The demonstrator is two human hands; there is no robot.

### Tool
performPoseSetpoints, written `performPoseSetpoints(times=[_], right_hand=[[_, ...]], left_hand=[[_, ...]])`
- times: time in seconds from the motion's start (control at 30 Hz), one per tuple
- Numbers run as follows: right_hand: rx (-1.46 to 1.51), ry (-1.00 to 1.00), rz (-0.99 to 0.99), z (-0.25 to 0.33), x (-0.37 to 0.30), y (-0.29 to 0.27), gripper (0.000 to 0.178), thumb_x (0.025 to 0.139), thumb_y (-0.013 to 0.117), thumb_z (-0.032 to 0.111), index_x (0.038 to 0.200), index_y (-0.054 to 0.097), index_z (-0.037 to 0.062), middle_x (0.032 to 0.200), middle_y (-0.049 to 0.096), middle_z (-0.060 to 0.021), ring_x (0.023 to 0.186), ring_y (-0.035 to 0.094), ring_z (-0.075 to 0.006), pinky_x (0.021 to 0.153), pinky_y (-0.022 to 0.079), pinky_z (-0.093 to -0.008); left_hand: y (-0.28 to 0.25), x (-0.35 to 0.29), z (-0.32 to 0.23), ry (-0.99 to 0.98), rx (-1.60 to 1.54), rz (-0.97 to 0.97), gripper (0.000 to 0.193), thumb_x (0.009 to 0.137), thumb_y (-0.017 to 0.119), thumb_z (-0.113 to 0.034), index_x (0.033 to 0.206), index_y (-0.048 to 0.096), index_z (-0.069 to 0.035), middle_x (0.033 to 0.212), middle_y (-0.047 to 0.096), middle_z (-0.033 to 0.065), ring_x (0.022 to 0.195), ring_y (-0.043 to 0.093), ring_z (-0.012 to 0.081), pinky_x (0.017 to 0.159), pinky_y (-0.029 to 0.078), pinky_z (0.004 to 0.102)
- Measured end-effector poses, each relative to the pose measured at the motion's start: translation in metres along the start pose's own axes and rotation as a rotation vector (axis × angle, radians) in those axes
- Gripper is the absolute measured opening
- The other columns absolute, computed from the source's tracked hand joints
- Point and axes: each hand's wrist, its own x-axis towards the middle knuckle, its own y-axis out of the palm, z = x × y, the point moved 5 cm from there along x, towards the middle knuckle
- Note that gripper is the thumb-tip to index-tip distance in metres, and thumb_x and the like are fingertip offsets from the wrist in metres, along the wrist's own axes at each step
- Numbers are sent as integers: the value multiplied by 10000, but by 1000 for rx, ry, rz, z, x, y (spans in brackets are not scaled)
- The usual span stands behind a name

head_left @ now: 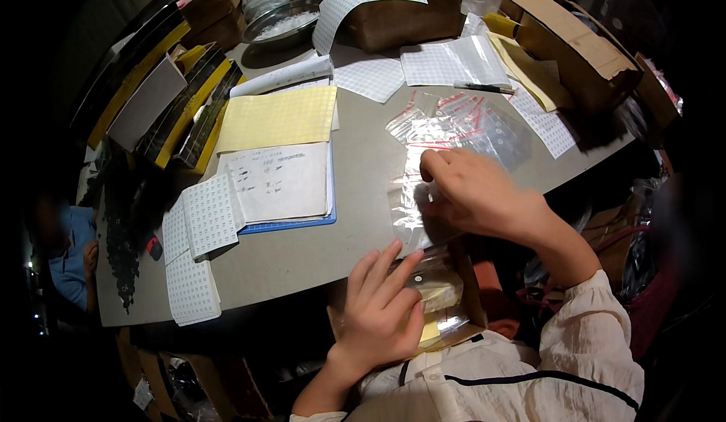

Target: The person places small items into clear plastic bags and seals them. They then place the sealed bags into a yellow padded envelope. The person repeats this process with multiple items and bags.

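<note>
Clear zip bags with red strips lie in an overlapping pile on the grey table. Over the near end of the pile, my right hand is closed, its curled fingers at a shiny clear zip bag; the fingertips are partly hidden. My left hand is open, fingers stretched toward the table's front edge, beside an open cardboard box against my body. Inside that box are clear bags and a yellow piece.
A notebook with a yellow label sheet lies left of the bags, near white label sheets. Behind stand a brown box, a metal bowl and a cardboard carton. A pen lies at the back. Another person is at far left.
</note>
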Motion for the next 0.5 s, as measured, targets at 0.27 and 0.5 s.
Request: performPoseSetpoints(times=[0.27, 0.5], right_hand=[[145, -84, 244, 13, -30, 1, 565, 795, 913, 284, 1184, 583, 41, 1087, 627, -149, 1065, 608, -369, 903, 486, -460], [467, -141, 249, 19, -49, -11, 285, 1004, 757, 234, 1184, 693, 22, 1131, 650, -140, 1056, 625, -338, 922, 503, -416]], left_hand=[[-19, -8, 0, -11, -132, -26, 82, 713, 761, -82, 763, 732, -23, 1281, 743, 254, 1297, 678, 394, 1179, 390, 518], [-24, 4, 6, -78, -218, -123, 109, 739, 769, -38, 832, 724, -4, 1234, 752, 263, 1182, 712, 392, 1090, 474, 493]])
